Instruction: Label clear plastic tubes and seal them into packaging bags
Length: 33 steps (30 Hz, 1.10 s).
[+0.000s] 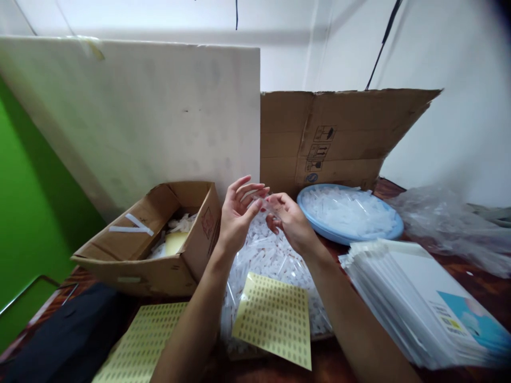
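My left hand (pixel 235 221) and my right hand (pixel 295 223) meet above a heap of small clear plastic packets (pixel 275 252). Between them is one small, narrow clear plastic packet (pixel 266 204). The left thumb presses on its left end, the other left fingers curving loosely above. Right thumb and fingers pinch its other end. What the packet contains is too small to make out. On the near part of the heap lies a yellow sheet of small oval stickers (pixel 275 319), below my hands and touched by neither.
An open cardboard box (pixel 191 271) with scraps stands left. More yellow sticker sheets (pixel 147 335) and a black cloth (pixel 75 335) lie near-left. At right are a blue basin (pixel 339 235) of packets, stacked white plastic bags (pixel 399 298) and crumpled clear plastic (pixel 447 218). Cardboard (pixel 347 133) stands behind.
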Each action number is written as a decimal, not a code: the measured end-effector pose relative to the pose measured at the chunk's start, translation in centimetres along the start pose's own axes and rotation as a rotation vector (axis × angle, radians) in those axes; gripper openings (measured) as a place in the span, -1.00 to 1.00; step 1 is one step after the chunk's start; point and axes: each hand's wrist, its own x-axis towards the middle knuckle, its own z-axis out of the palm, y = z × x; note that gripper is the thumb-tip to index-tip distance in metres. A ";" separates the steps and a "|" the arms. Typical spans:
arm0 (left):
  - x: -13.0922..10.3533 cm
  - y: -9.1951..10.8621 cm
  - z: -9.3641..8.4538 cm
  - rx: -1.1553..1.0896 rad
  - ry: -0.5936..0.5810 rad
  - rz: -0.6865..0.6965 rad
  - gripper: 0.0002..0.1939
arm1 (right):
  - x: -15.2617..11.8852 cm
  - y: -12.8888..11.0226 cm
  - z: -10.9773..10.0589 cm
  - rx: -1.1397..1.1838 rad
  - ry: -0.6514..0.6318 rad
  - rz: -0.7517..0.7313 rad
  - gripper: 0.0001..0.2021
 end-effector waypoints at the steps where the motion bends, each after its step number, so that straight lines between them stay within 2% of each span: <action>1: 0.0 0.0 0.0 -0.003 0.021 0.002 -0.50 | 0.0 0.1 -0.1 -0.060 0.034 -0.061 -0.58; 3: 0.1 0.0 0.0 -0.006 0.047 0.004 -0.52 | 0.0 0.2 -0.2 -0.186 0.091 -0.163 -0.59; 5: 0.1 0.1 -0.1 -0.011 0.036 -0.003 -0.51 | 0.0 0.2 -0.2 -0.238 0.099 -0.202 -0.65; 9: -0.1 0.5 0.1 -0.039 0.014 -0.012 -0.48 | -0.2 0.0 0.2 -0.099 -0.030 -0.120 -0.71; 12: -0.1 0.9 0.4 -0.127 0.031 -0.034 -0.49 | -0.3 0.2 0.6 -0.102 -0.026 -0.098 -0.71; 15: 0.1 1.3 0.8 -0.247 0.106 -0.065 -0.53 | -0.4 0.4 0.9 -0.242 0.061 -0.196 -0.74; 18: 0.3 1.6 1.1 -0.346 0.250 -0.108 -0.68 | -0.5 0.6 1.2 -0.330 0.057 -0.261 -0.77; 20: 0.4 1.8 1.1 -0.389 0.316 -0.149 -0.78 | -0.5 0.8 1.3 -0.323 0.001 -0.212 -0.78; 23: 0.5 1.9 0.6 -0.427 0.349 -0.226 -0.84 | -0.4 1.3 1.3 -0.234 -0.138 0.011 -0.61; 25: 0.6 1.9 0.2 -0.455 0.369 -0.257 -0.86 | -0.3 1.5 1.4 -0.189 -0.158 0.092 -0.56; 26: 0.7 1.9 0.0 -0.467 0.384 -0.258 -0.87 | -0.2 1.5 1.4 -0.209 -0.130 0.063 -0.57; 28: 0.8 1.9 -0.2 -0.489 0.414 -0.246 -0.90 | -0.3 1.3 1.5 -0.334 -0.029 -0.098 -0.63; 30: 0.8 1.9 -0.2 -0.508 0.427 -0.240 -0.91 | -0.4 1.1 1.6 -0.458 0.010 -0.233 -0.73; 31: 0.8 2.0 -0.1 -0.516 0.431 -0.240 -0.92 | -0.4 1.1 1.6 -0.470 0.002 -0.243 -0.78; 33: 0.7 2.0 0.1 -0.523 0.422 -0.253 -0.92 | -0.3 1.3 1.7 -0.364 -0.026 -0.143 -0.81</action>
